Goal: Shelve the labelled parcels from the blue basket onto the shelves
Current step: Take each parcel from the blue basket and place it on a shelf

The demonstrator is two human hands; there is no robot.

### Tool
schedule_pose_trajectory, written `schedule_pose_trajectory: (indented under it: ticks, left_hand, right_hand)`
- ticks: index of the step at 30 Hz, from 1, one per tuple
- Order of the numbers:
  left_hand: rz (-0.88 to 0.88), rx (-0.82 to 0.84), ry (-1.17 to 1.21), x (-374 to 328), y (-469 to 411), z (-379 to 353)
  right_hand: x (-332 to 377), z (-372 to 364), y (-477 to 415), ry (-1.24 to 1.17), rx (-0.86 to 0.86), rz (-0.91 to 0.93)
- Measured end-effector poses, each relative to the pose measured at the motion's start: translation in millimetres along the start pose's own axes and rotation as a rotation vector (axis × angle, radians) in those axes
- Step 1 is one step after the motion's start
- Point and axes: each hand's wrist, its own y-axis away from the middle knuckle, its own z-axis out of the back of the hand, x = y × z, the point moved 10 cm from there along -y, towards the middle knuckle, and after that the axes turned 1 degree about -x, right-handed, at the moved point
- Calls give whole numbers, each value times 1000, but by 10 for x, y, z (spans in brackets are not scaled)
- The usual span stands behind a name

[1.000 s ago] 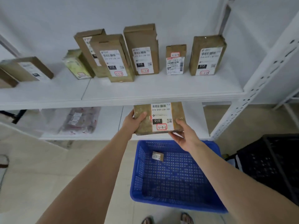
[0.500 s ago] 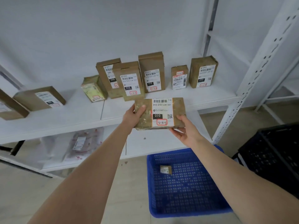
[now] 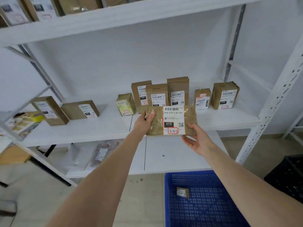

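Observation:
Both hands hold a brown parcel (image 3: 171,120) with a white label marked 3-3-3, level with the front edge of the middle shelf (image 3: 101,126). My left hand (image 3: 144,122) grips its left end, thumb on the front face. My right hand (image 3: 197,140) holds its lower right corner from below. Several labelled brown parcels (image 3: 177,90) stand along the back of that shelf, right behind the held one. The blue basket (image 3: 208,208) sits on the floor at the lower right with one small parcel (image 3: 182,192) in it.
Two more brown boxes (image 3: 80,109) lie at the shelf's left. The top shelf (image 3: 114,15) carries further parcels. A plastic-wrapped packet (image 3: 101,153) lies on the lower shelf. A perforated white upright (image 3: 268,115) stands at the right, a black crate (image 3: 288,176) beside the basket.
The parcel has risen from in front of the lower shelf to the height of the middle shelf. My view has tilted upward, so the top shelf now shows.

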Motion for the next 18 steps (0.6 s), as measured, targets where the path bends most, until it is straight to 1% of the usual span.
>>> schedule_pose_trajectory:
  ticks: [2, 4, 7, 12, 18]
  left_hand:
    - [31, 39, 88, 30, 68, 91]
    - [51, 50, 128, 52, 104, 215]
    - [95, -9, 167, 99, 103, 502]
    - [63, -146, 96, 195, -48, 1119]
    - [16, -183, 22, 515, -560, 1852]
  right_hand:
    - [-44, -105, 8, 24, 21, -3]
    - [-67, -214, 10, 56, 29, 1]
    - [-115, -466, -23, 108, 54, 5]
    - [-299, -1054, -152, 152, 111, 9]
    - [-631, -1751, -568, 190, 107, 32]
